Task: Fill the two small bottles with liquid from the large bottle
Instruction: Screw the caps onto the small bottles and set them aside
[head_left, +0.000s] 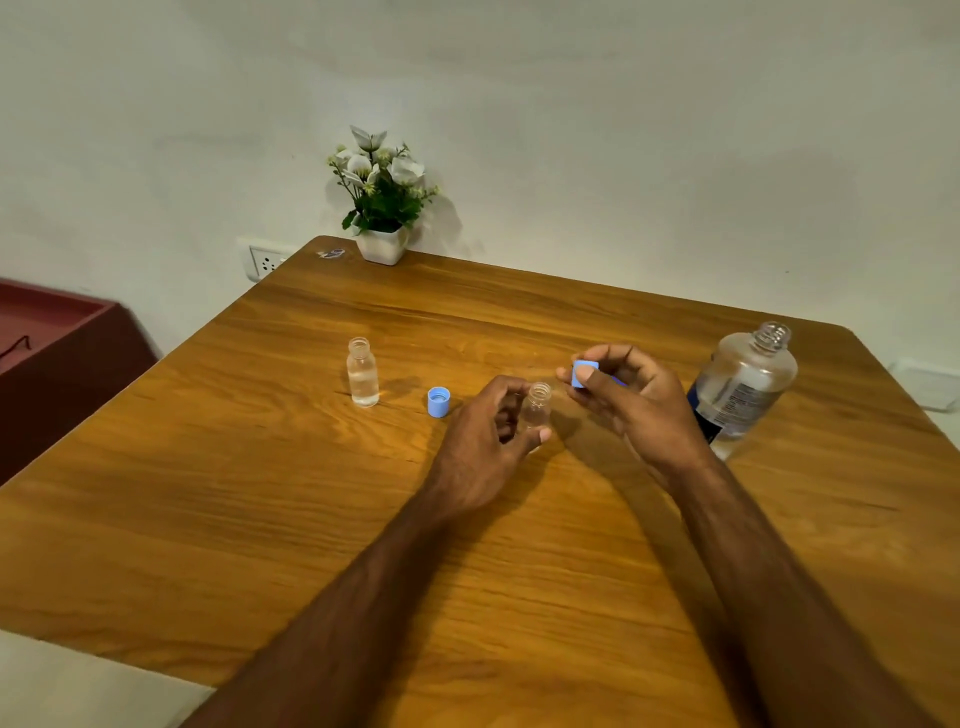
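Left hand (493, 426) grips a small bottle (537, 408) standing uncapped on the wooden table (260, 493); its lower body is hidden behind the fingers, contents not discernible. Right hand (628, 400) pinches a blue cap (583, 374) just above and beside that bottle's mouth. Second small bottle (362, 371) stands apart to the left, open, holding clear liquid. Another blue cap (439, 401) lies between the bottles. Large bottle (743, 387), uncapped, stands right, base hidden behind the wrist
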